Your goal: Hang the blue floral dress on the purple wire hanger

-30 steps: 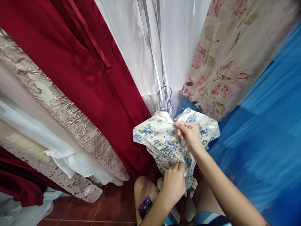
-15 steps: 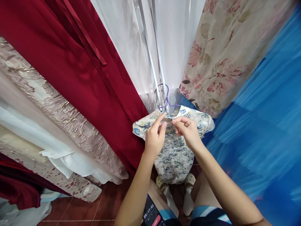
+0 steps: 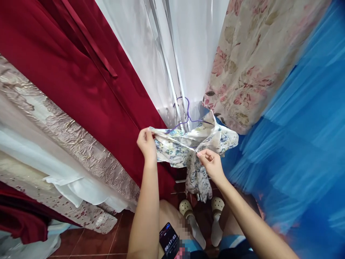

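Observation:
A white short-sleeved floral garment with blue and yellow print hangs in front of me, partly off a purple hanger. My left hand pinches the garment's edge at the left and holds it stretched outward. Near the middle of the neckline, my right hand is closed on the cloth with thumb and fingertips. The edge between my two hands is pulled taut. To the right, the other shoulder stands folded up by the hanger's arm. The lower part hangs bunched below my right hand.
Dark red fabric hangs at the left, beside a textured pale pink cloth. White cloth, a pink floral cloth and blue tulle hang behind and right. Metal poles rise behind the hanger. A phone rests at my lap.
My left hand has moved left and closed on the garment's edge, drawing it outward. My right hand has come slightly lower. The garment has opened and its lower part has gathered.

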Demonstrator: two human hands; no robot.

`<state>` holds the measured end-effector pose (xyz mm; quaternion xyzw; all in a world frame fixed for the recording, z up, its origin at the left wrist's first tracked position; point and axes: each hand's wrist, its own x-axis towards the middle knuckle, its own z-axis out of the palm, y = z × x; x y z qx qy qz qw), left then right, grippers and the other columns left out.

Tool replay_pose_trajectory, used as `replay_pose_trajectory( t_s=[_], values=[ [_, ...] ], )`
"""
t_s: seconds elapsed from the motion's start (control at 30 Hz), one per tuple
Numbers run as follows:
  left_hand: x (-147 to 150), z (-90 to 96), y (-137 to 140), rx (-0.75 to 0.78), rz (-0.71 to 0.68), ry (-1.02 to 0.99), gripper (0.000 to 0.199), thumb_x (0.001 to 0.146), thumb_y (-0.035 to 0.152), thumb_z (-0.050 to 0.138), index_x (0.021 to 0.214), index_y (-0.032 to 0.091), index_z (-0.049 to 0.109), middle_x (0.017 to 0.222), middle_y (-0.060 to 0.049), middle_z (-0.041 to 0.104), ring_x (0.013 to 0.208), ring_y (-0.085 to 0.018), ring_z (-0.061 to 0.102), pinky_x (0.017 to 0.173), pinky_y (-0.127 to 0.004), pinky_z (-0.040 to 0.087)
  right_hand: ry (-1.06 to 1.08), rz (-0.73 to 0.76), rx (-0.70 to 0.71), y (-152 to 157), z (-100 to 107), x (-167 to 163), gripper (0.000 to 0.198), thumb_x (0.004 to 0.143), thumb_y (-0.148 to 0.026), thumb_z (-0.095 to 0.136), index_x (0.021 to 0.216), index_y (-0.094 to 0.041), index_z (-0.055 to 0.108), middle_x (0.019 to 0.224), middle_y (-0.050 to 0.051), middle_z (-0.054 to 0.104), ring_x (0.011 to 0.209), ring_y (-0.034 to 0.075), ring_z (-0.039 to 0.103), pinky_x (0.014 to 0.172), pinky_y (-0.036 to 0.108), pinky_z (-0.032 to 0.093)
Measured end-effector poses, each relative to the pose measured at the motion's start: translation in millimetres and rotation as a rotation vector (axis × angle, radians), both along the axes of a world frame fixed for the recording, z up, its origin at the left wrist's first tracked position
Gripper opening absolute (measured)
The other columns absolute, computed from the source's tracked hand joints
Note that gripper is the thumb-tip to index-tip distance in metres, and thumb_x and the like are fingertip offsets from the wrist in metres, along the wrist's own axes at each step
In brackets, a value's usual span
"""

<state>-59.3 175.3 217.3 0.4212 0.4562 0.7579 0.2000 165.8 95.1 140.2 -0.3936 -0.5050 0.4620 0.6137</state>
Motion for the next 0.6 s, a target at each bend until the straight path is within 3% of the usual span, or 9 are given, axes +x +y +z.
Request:
replay_pose_trajectory(
  t_s=[0.03,0.1,0.23,0.37,0.47,0.6],
  values=[
    [-11,-11.0,6,-0.074,-0.015,-0.239,0.013,0.091,0.023,0.059,0.081,0.016,0.061,0.076,0.002,0.060,0.073,-0.010,0.056,0.076,-0.020,0.042,-0.012,0.020,-0.008,-4,-4,1,0.027,0.085,-0.041,0.064,0.071,-0.019,0.058,0.051,-0.006,0.044,0.047,0.010,0.037,0.048,0.024,0.028],
    [-24,-37.3,13,-0.195,-0.056,-0.416,0.019,0.093,0.023,0.054,0.077,0.015,0.056,0.070,0.002,0.058,0.067,-0.010,0.055,0.075,-0.022,0.043,-0.027,0.070,-0.024,-10,-11,1,0.027,0.085,-0.040,0.064,0.070,-0.018,0.059,0.051,-0.006,0.045,0.047,0.010,0.037,0.048,0.024,0.028],
    [-9,-97.1,3,-0.439,-0.217,-0.539,0.024,0.092,0.021,0.053,0.069,0.015,0.052,0.061,-0.001,0.057,0.057,-0.013,0.056,0.070,-0.028,0.046,0.003,0.120,-0.114,-15,-34,3,0.025,0.084,-0.039,0.064,0.071,-0.018,0.061,0.051,-0.005,0.048,0.047,0.011,0.039,0.048,0.024,0.029],
    [29,-142.1,-30,-0.541,-0.390,-0.587,0.017,0.084,0.026,0.065,0.075,0.014,0.057,0.070,-0.004,0.064,0.065,-0.015,0.062,0.071,-0.029,0.047,0.044,-0.046,-0.244,-17,-77,30,0.026,0.082,-0.042,0.065,0.073,-0.018,0.063,0.052,-0.006,0.048,0.047,0.011,0.037,0.048,0.025,0.026],
    [55,-152.6,-58,-0.533,-0.527,-0.591,0.023,0.079,0.032,0.073,0.085,0.014,0.060,0.087,-0.007,0.068,0.081,-0.018,0.065,0.079,-0.030,0.049,0.042,-0.168,-0.298,-22,-112,59,0.033,0.083,-0.047,0.063,0.068,-0.018,0.057,0.051,-0.007,0.043,0.045,0.010,0.033,0.047,0.026,0.022],
    [80,-140.5,-88,-0.436,-0.725,-0.493,0.026,0.081,0.039,0.072,0.088,0.016,0.062,0.097,-0.007,0.067,0.095,-0.019,0.062,0.092,-0.034,0.046,-0.020,-0.253,-0.373,-33,-143,84,0.036,0.079,-0.052,0.065,0.072,-0.018,0.060,0.051,-0.005,0.050,0.045,0.012,0.037,0.047,0.026,0.026]
  ],
)
